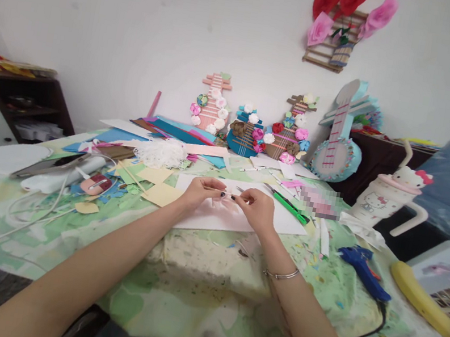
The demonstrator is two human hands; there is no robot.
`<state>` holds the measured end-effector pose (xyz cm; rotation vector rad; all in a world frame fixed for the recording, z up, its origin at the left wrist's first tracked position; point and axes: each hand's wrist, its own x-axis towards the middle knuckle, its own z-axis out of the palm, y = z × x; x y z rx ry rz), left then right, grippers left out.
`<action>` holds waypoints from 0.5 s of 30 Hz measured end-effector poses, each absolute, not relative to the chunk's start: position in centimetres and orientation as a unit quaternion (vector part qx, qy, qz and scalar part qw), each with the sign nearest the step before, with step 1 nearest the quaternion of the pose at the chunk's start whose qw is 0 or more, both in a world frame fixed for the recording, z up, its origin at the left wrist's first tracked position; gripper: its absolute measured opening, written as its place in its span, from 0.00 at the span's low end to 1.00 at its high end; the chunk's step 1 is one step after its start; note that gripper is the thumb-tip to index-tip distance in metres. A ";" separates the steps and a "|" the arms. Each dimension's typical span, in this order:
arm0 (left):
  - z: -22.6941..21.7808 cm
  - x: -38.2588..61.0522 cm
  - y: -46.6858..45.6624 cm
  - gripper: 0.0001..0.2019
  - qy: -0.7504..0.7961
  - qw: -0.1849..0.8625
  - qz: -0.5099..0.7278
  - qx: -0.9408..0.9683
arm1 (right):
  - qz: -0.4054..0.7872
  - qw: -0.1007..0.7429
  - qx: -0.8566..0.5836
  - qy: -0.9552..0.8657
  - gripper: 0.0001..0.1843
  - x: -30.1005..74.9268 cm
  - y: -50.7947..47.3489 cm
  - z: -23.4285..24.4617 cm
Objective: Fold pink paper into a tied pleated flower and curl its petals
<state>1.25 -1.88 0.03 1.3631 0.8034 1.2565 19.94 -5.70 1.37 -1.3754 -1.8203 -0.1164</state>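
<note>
Both of my hands meet over a white sheet [199, 220] on the table. Between them is a small piece of pale pink crepe-like paper [226, 200], gathered and crumpled. My left hand [203, 192] pinches its left side between thumb and fingers. On the opposite side, my right hand [255, 205] grips it with thumb and forefinger, a thin bracelet at the wrist. Fingers cover part of the paper, so its full shape is hidden. Just right of my right hand lies a green utility knife [291, 207].
A blue glue gun [365, 272] and a banana [426, 306] lie at the right, near a white tumbler [388, 198]. Paper scraps [160, 192], white shredded strands [161, 152] and a white cable [59, 195] spread left. Decorated paper instruments [213, 109] lean against the wall.
</note>
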 end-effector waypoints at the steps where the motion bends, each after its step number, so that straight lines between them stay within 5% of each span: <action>1: 0.0 1.2 -1.9 0.16 0.334 0.532 0.524 0.576 | -0.049 0.416 -0.544 -0.728 0.12 19.9 -5.7 1.4; 8: 0.1 1.0 -2.0 0.14 0.325 0.490 0.520 0.620 | -0.094 0.419 -0.516 -0.741 0.13 20.0 -5.6 1.2; 15: 0.2 0.8 -2.2 0.06 0.322 0.252 0.524 0.747 | -0.189 0.407 -0.479 -0.754 0.12 19.9 -5.8 1.3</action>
